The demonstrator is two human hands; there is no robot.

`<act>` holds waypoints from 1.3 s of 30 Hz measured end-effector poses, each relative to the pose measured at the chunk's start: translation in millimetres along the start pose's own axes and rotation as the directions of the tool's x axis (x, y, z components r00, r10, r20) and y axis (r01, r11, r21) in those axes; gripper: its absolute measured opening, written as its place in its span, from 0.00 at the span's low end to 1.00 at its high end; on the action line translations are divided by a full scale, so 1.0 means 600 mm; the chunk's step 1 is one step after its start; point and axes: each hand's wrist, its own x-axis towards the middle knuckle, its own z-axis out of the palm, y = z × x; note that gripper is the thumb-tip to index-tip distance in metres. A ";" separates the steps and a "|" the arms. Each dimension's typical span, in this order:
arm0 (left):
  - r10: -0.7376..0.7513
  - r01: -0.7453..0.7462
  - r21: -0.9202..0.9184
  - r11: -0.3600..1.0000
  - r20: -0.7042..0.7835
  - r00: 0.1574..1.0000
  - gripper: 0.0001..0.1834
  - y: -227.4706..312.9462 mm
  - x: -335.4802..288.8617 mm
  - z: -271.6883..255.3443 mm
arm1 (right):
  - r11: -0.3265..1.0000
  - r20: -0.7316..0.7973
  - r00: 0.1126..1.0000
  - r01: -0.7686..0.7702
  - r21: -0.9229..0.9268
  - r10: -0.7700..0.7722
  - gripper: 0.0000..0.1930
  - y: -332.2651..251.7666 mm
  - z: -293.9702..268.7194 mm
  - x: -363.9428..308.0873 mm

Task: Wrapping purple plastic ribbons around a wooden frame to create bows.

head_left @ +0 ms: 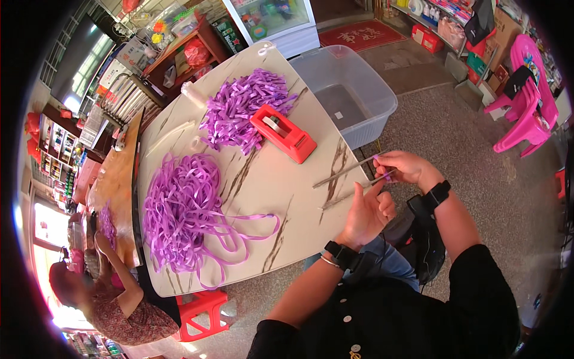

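Note:
Two thin metal rods lie side by side, reaching out past the table's right edge. My right hand pinches a short bit of purple ribbon at their outer ends. Just below, my left hand has its thumb raised and its index finger stretched toward the ribbon, the other fingers loosely bent and nothing visible in it. A loose heap of long purple ribbon lies at the table's left, some loops trailing right. Beyond it is a pile of short, folded purple ribbon pieces, touching a red tape dispenser.
The marbled table carries a small whitish roll near its far left edge. A clear plastic bin stands beyond its right side. Red stool at the near left; another person at a wooden table; pink chairs far right.

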 end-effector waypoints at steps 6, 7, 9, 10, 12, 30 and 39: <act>0.002 -0.002 -0.015 1.000 -0.005 1.000 0.34 0.001 0.001 -0.005 | 1.000 -0.050 0.999 -0.010 -0.015 0.010 0.10 -0.005 0.008 -0.002; 0.001 -0.001 -0.005 1.000 -0.007 1.000 0.34 0.001 0.001 -0.004 | 1.000 -0.037 0.999 -0.003 0.003 0.003 0.10 -0.003 0.005 -0.001; 0.005 -0.005 -0.020 1.000 0.015 1.000 0.35 0.001 0.001 -0.007 | 1.000 -0.028 1.000 0.004 0.020 -0.003 0.10 -0.004 0.004 -0.001; 0.007 -0.006 -0.037 0.999 0.035 0.999 0.35 0.001 0.001 -0.009 | 1.000 -0.052 0.999 -0.003 0.007 0.003 0.10 -0.005 0.006 0.000; 0.015 -0.015 -0.003 1.000 -0.023 1.000 0.37 0.000 0.001 -0.006 | 1.000 -0.082 0.997 -0.007 -0.003 0.006 0.10 0.002 -0.026 -0.006; 0.069 -0.016 0.759 0.651 -0.038 0.997 0.21 0.021 -0.007 0.080 | 0.881 0.027 0.937 0.337 -0.332 -0.348 0.24 -0.014 0.061 -0.210; 0.172 -0.078 0.868 0.490 -0.009 0.985 0.09 0.063 -0.058 0.092 | 0.880 0.205 0.901 0.423 -0.216 -0.383 0.19 -0.014 0.117 -0.172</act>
